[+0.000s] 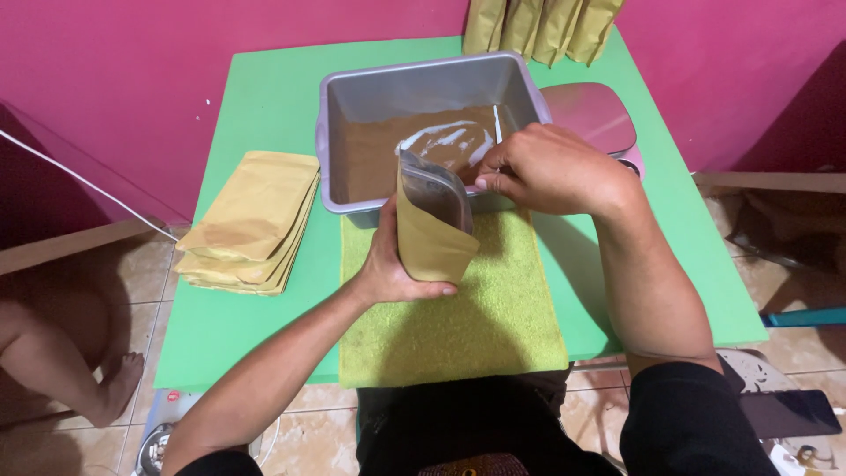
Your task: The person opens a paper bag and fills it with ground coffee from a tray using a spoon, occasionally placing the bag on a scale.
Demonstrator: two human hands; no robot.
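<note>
At centre frame I hold the open paper pouch [432,234] upright in my left hand [388,264], gripped around its base. My right hand [551,167] pinches its rim beside the grey tub [423,88] of brown powder [370,154]. Flat pouches [251,220] lie stacked at left.

Left hand [395,264] raised upright near frame centre, fingers curled in a closed grasp, forearm bare and angled in from lower left; right hand [551,167] above and right of it, palm down, fingertips pinched, dark sleeve at the upper arm.
</note>
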